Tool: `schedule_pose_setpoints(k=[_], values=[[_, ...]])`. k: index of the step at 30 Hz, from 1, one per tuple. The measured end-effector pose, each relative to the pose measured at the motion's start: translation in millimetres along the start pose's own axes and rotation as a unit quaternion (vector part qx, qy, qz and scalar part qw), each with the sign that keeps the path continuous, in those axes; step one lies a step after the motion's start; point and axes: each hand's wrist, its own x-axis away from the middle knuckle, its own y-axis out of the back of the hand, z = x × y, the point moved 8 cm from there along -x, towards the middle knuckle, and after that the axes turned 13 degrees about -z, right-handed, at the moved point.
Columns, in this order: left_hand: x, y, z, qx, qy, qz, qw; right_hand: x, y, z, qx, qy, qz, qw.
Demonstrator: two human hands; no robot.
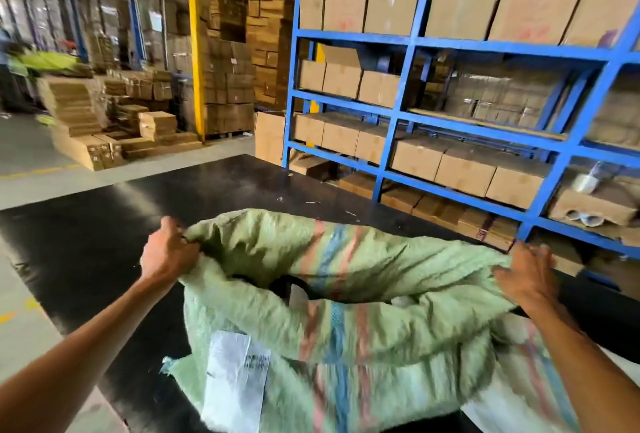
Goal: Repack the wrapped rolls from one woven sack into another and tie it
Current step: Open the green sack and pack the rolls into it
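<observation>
- One green woven sack (346,294), mouth open
- One paper label (235,373) stuck on it
- Two hands: left hand (169,252), right hand (530,273)
- One black table (138,211)
- One blue rack (467,114), perhaps twenty-odd cartons, blurred

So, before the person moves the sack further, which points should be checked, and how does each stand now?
1. Left hand grips the sack mouth edge: ok.
2. Right hand holds the opposite edge: ok, though blurred.
3. Mouth open: ok, dark contents show inside.
4. Rolls counted: cannot tell, mostly hidden.
5. Sack rests on the table: ok.
6. Label attached to the sack: ok.
</observation>
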Motion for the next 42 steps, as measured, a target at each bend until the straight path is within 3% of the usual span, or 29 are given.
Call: schedule_pose_setpoints(k=[2,4,7,9,11,13,15,17,18,20,22,24,27,28,29,31,32,34,35,36,38,40,42], values=[[7.5,-8.3,4.0,-0.002,0.06,0.057,0.997,4.2,-13.6,-12.5,-0.11,-0.073,0.056,0.99],[23.0,-20.5,1.4,0.066,0.106,0.136,0.983,15.6,-29.9,-15.3,-0.204,-0.127,0.151,0.959],[50.0,-33.9,-12.8,0.242,0.154,0.285,0.914,50.7,-47.2,-9.3,-0.347,-0.223,0.325,0.851],[63.9,-33.6,-26.1,0.282,0.124,0.343,0.887,66.1,-47.1,-5.8,-0.373,-0.214,0.383,0.818],[70.8,-33.2,-33.1,0.237,0.061,0.333,0.911,70.1,-50.7,-10.9,-0.327,-0.163,0.406,0.838],[72.1,-24.2,-37.2,0.187,0.013,0.244,0.952,61.4,-45.6,-17.0,-0.238,-0.065,0.376,0.893],[65.4,-0.9,-41.3,0.132,-0.042,0.088,0.986,28.9,-25.2,-36.0,-0.145,-0.007,0.208,0.967],[64.6,30.2,-38.0,0.056,-0.047,-0.039,0.997,7.8,8.1,-59.5,-0.122,-0.032,0.036,0.991],[65.9,38.7,-33.4,0.027,-0.023,-0.066,0.997,0.6,17.7,-67.3,-0.126,-0.032,-0.002,0.992],[72.8,39.1,-23.8,-0.01,0.033,-0.031,0.999,-3.6,10.9,-73.5,-0.148,-0.026,0.03,0.988],[87.6,31.7,-12.5,0.061,0.104,0.049,0.991,1.7,-7.1,-73.0,-0.194,-0.038,0.11,0.974],[107.2,25.0,-11.1,0.191,0.15,0.131,0.961,12.6,-19.5,-75.1,-0.293,-0.099,0.193,0.931],[133.0,30.8,-21.6,0.339,0.107,0.204,0.912,36.3,-27.8,-66.2,-0.485,-0.186,0.344,0.782],[140.1,33.1,-21.7,0.334,0.083,0.206,0.916,41.1,-26.1,-62.4,-0.527,-0.2,0.367,0.74],[149.4,35.3,-21.1,0.306,0.061,0.193,0.93,46.2,-20.9,-60.5,-0.54,-0.196,0.383,0.723],[153.0,47.2,-21.6,0.201,-0.003,0.097,0.975,58.2,-16.1,-58.7,-0.489,-0.142,0.405,0.76],[150.6,60.8,-26.4,0.147,-0.044,0.024,0.988,58.6,-13.2,-64.4,-0.426,-0.107,0.384,0.813],[142.8,95.8,-38.1,0.079,-0.1,-0.125,0.984,32.9,4.6,-85.0,-0.324,-0.081,0.232,0.914],[139.9,113.1,-41.3,0.064,-0.095,-0.173,0.978,18.5,15.4,-97.3,-0.323,-0.105,0.15,0.929],[136.5,126.2,-42.0,0.049,-0.072,-0.198,0.976,8.2,30.6,-105.4,-0.357,-0.139,0.091,0.919],[131.2,129.7,-45.2,0.077,-0.004,-0.159,0.984,-5.4,44.0,-112.0,-0.405,-0.181,0.047,0.895],[134.3,109.5,-52.4,0.223,0.086,-0.023,0.971,-2.8,39.0,-100.8,-0.423,-0.181,0.117,0.88],[147.0,88.3,-62.6,0.346,0.172,0.111,0.916,8.7,28.0,-86.7,-0.441,-0.196,0.242,0.841]])
